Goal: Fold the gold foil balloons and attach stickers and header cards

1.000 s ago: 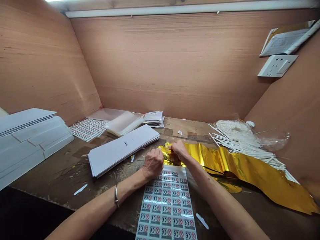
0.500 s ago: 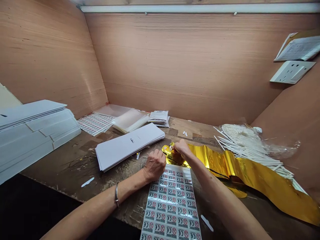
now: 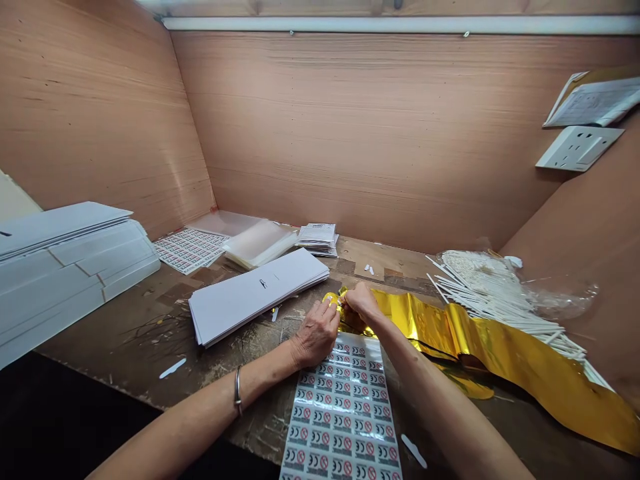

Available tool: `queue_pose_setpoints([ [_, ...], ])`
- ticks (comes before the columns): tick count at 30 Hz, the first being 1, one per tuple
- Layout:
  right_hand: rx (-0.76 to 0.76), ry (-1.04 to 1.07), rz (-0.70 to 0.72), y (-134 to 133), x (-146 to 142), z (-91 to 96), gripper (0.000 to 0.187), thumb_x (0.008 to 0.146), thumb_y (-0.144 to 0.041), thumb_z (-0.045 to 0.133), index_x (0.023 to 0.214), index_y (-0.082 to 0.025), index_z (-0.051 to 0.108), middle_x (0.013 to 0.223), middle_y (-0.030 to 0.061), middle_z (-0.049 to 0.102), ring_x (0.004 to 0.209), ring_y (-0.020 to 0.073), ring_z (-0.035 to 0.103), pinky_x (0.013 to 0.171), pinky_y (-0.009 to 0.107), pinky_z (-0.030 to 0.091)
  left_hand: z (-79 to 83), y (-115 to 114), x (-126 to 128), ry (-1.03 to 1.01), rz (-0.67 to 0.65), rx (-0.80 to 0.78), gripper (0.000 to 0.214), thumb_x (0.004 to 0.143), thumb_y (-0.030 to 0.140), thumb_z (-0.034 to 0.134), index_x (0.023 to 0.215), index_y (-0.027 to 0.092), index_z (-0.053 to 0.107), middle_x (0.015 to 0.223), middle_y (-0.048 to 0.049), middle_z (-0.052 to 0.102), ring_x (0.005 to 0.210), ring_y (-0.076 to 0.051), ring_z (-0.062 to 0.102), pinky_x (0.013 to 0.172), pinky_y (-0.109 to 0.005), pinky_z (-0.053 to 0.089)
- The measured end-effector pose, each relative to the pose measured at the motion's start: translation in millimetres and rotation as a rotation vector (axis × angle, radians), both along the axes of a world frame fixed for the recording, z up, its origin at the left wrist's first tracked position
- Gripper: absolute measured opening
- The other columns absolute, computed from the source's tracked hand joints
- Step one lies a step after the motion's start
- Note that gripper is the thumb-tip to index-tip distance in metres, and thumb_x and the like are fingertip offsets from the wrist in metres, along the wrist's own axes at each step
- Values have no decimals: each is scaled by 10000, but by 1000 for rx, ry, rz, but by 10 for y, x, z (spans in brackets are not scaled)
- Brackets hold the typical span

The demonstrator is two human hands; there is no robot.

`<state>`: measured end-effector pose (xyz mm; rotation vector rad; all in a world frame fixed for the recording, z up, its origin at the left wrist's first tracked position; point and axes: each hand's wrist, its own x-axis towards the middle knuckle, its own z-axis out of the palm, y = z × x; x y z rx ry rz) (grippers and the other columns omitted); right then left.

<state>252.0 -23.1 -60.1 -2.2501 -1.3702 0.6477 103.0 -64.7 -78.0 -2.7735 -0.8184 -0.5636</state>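
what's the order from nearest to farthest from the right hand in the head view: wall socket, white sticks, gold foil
From the right hand:
1. Gold foil: at the fingers, running off to the right.
2. White sticks: to the right, on the table beyond the foil.
3. Wall socket: up high on the right.

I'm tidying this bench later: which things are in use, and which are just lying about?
In use, apparently:
gold foil, its end at the left hand and right hand
near sticker sheet, perhaps

Lying about, it seems:
white card stack
white sticks
translucent sheets
loose white tab
back-left sticker sheet
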Motion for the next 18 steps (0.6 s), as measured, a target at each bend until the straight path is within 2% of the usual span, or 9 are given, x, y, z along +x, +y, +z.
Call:
queue_pose_setpoints([
  [3, -17, -70, 8, -27, -32, 62, 194, 648, -190, 537, 756, -101, 671, 729, 155, 668, 697, 220, 623, 530, 247, 405, -46, 41, 31, -9, -79, -9, 265, 834, 189, 404, 1058, 78, 493, 1138, -156, 490, 1149, -283, 356, 937, -451, 294],
  [7, -33, -143, 46, -48, -80, 112, 235, 664, -194, 534, 829, -102, 674, 878, 194, 659, 802, 263, 623, 580, 277, 423, -39, 75, 45, -13, -150, -127, 194, 856, 221, 396, 975, 131, 520, 1033, -98, 546, 1072, -226, 431, 934, -411, 316],
  [13, -32, -231, 119, -84, -78, 168, 341, 628, -362, 643, 862, -115, 669, 940, 202, 647, 888, 279, 604, 646, 285, 430, -23, 58, 62, -29, -162, -155, 182, 850, 185, 383, 944, 138, 531, 1014, -97, 548, 1052, -214, 433, 943, -402, 311],
  [18, -56, -285, 129, -91, -6, 151, 441, 614, -494, 638, 845, -119, 659, 925, 188, 651, 850, 276, 611, 592, 272, 422, -40, 139, 48, -30, -161, -211, 157, 833, 142, 394, 828, 146, 551, 897, -66, 570, 948, -185, 480, 874, -347, 371],
])
